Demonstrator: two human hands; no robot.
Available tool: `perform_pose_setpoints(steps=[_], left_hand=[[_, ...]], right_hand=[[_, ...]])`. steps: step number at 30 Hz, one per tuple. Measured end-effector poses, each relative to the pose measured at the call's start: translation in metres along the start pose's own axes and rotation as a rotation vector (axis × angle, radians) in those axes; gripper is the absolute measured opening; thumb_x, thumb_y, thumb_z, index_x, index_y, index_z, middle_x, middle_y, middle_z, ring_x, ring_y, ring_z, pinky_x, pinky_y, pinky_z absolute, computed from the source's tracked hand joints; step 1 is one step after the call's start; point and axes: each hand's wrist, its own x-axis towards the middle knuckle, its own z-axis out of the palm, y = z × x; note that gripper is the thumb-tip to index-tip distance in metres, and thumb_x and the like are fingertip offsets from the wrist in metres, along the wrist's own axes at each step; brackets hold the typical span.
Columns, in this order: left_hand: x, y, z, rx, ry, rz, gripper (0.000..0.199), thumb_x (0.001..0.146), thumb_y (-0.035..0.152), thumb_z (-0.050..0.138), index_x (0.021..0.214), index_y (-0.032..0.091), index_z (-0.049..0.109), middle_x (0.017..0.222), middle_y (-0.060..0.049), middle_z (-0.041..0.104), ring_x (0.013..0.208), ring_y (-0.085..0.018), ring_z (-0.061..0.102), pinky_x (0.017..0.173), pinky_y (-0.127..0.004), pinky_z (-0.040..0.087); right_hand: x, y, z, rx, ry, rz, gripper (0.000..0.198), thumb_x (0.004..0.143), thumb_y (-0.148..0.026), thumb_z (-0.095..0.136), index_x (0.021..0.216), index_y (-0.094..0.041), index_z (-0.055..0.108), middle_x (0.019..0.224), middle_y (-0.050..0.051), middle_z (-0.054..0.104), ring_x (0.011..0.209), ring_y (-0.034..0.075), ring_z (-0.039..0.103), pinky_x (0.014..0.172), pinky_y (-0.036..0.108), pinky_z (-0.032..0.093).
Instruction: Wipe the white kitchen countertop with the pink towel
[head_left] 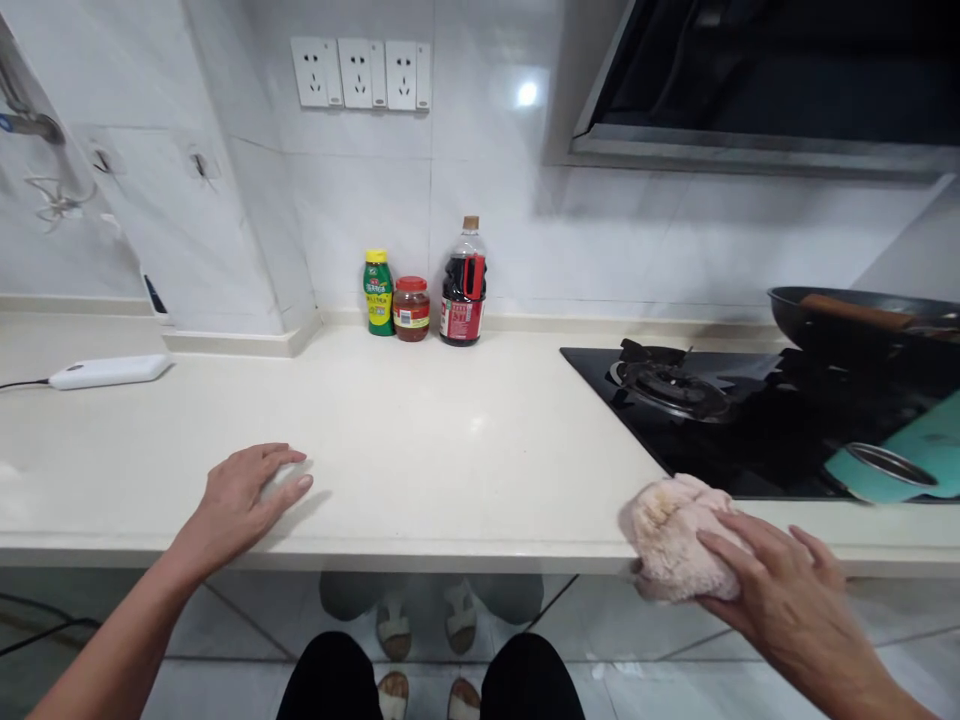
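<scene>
A bunched pale pink cleaning cloth [679, 540] with a yellowish stain is gripped in my right hand [787, 585]. It lies at the front edge of the white countertop [450, 450], by the near left corner of the black gas stove [757, 440]. Over on the left, my left hand [251, 490] hovers at or rests on the counter, thumb and fingers apart, nothing between them. Whether its fingertips touch the surface I cannot tell.
Against the back wall stand a green bottle with yellow cap [379, 295], a red-lidded jar [412, 310] and a dark sauce bottle [463, 290]. A wok [855, 320] and a teal container [892, 465] are on the stove. A white corded device [111, 371] lies left.
</scene>
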Motion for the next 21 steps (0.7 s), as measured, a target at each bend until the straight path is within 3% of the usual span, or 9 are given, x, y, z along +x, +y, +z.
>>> perform_pose_setpoints(steps=[3,7,10,11,15,17,19,21], left_hand=[[-0.001,-0.003,0.006,0.024,0.08,0.021,0.056,0.091,0.07,0.044,0.117,0.028,0.07,0.133,-0.008,0.065,0.131,-0.032,0.054,0.112,-0.049,0.037],[-0.001,-0.004,0.009,0.022,0.128,0.017,0.057,0.091,0.069,0.043,0.115,0.027,0.072,0.131,-0.01,0.066,0.128,-0.033,0.056,0.111,-0.049,0.038],[0.001,-0.004,0.008,0.017,0.112,0.006,0.056,0.09,0.068,0.045,0.116,0.027,0.072,0.132,-0.011,0.065,0.129,-0.033,0.055,0.111,-0.05,0.038],[0.002,-0.003,0.007,0.014,0.111,-0.003,0.056,0.089,0.068,0.046,0.115,0.027,0.073,0.132,-0.011,0.065,0.129,-0.034,0.055,0.112,-0.051,0.038],[0.005,-0.003,0.001,-0.063,0.139,-0.095,0.059,0.083,0.07,0.047,0.107,0.024,0.074,0.128,-0.012,0.067,0.127,-0.033,0.056,0.115,-0.052,0.037],[0.006,-0.003,-0.006,-0.168,0.147,-0.165,0.06,0.08,0.071,0.048,0.105,0.022,0.073,0.127,-0.012,0.067,0.129,-0.032,0.055,0.118,-0.051,0.035],[0.005,-0.004,-0.013,-0.281,0.162,-0.246,0.062,0.077,0.073,0.049,0.103,0.02,0.07,0.128,-0.011,0.067,0.13,-0.031,0.055,0.12,-0.049,0.034],[0.005,-0.005,-0.019,-0.341,0.178,-0.323,0.064,0.076,0.073,0.048,0.103,0.019,0.068,0.13,-0.011,0.066,0.129,-0.031,0.056,0.119,-0.047,0.036]], right_hand=[[0.019,-0.038,0.005,0.054,-0.004,0.02,0.045,0.091,-0.05,0.057,0.124,-0.021,0.051,0.129,0.022,0.057,0.121,0.043,0.052,0.095,0.058,0.041],[0.061,-0.129,0.016,0.148,0.063,0.149,0.062,0.072,-0.053,0.08,0.119,-0.021,0.053,0.13,0.02,0.056,0.122,0.045,0.048,0.095,0.06,0.041],[0.1,-0.203,0.022,0.19,0.104,0.035,0.076,0.059,-0.046,0.09,0.12,-0.019,0.054,0.127,0.02,0.057,0.118,0.045,0.049,0.092,0.058,0.042],[0.116,-0.229,0.023,0.208,0.106,-0.022,0.073,0.062,-0.043,0.088,0.121,-0.019,0.054,0.127,0.019,0.058,0.118,0.043,0.05,0.093,0.057,0.042],[0.189,-0.337,0.023,0.231,0.195,-0.198,0.029,0.09,-0.03,0.063,0.114,-0.016,0.054,0.115,0.016,0.064,0.111,0.037,0.058,0.097,0.057,0.042],[0.223,-0.382,0.019,0.227,0.143,-0.316,0.026,0.095,-0.029,0.054,0.116,-0.013,0.052,0.121,0.019,0.063,0.117,0.039,0.058,0.105,0.059,0.037],[0.244,-0.411,0.013,0.233,0.147,-0.344,0.023,0.098,-0.027,0.044,0.114,-0.012,0.052,0.119,0.018,0.063,0.117,0.039,0.058,0.107,0.06,0.035],[0.251,-0.417,0.009,0.214,0.196,-0.358,0.023,0.099,-0.023,0.038,0.114,-0.012,0.052,0.119,0.017,0.063,0.115,0.036,0.059,0.107,0.059,0.036]])
